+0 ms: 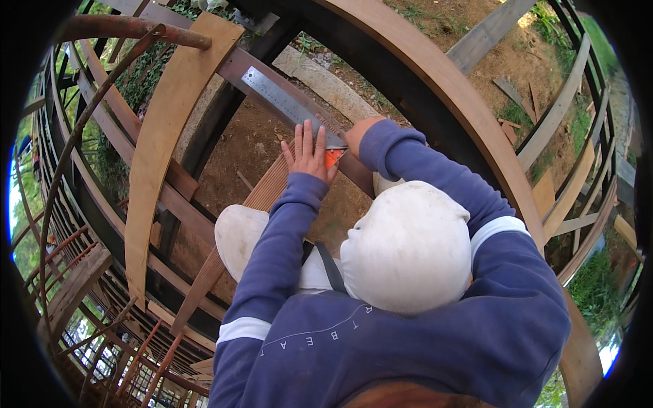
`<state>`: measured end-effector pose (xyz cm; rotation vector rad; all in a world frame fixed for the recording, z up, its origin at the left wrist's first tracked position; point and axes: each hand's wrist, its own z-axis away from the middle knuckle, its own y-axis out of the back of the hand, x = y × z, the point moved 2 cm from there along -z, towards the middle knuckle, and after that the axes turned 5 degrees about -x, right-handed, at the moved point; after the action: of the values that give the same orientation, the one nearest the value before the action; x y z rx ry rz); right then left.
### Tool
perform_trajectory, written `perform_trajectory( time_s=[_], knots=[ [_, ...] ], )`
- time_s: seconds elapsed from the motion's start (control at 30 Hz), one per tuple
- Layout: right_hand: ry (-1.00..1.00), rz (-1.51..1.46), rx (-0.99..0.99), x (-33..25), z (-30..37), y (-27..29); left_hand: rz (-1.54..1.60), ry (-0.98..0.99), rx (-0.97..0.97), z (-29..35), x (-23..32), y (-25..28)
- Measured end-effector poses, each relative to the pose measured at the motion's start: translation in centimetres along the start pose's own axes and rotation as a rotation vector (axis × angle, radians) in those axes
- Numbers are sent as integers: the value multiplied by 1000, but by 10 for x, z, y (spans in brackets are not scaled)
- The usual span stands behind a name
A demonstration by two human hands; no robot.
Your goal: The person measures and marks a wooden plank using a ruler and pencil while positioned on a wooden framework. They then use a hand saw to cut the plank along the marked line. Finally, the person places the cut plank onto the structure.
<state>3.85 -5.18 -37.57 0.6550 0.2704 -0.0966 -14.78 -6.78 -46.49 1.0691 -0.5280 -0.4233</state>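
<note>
A steel try square (pixel 282 98) with an orange handle (pixel 332 158) lies along a dark brown plank (pixel 235 68). My left hand (pixel 310 155) rests flat on the square where blade and handle meet, its fingers stretched and a little apart. Under that hand, the end of a grooved wooden board (pixel 269 187) meets the plank. My right hand (pixel 360 136) is closed just to the right of the handle, close to the plank. Its fingertips are mostly hidden, so whatever they hold cannot be made out.
My white-clad knee (pixel 408 245) is bent below my hands. A curved wooden beam (pixel 469 88) arches on the right; a broad curved board (pixel 163 129) stands left, near a rusty pipe (pixel 129 28). Bare soil (pixel 228 146) shows through frame gaps. Wood offcuts (pixel 517 98) lie at far right.
</note>
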Motion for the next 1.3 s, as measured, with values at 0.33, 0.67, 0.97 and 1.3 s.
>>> perform_trajectory(
  time_s=[0.33, 0.67, 0.97, 1.3],
  knots=[
    [47, -179, 306, 2, -38, -5, -17, -6, 1, 1, 1, -1],
    [84, 19, 37, -11, -21, 16, 20, -8, 15, -1, -3, -3],
    [-41, -960, 501, 13, -56, -121, 188, -81, -53, 1, -12, 29],
    [65, -1485, 767, 102, 9, -14, 421, 378, -695, -26, -95, 48]
  ],
)
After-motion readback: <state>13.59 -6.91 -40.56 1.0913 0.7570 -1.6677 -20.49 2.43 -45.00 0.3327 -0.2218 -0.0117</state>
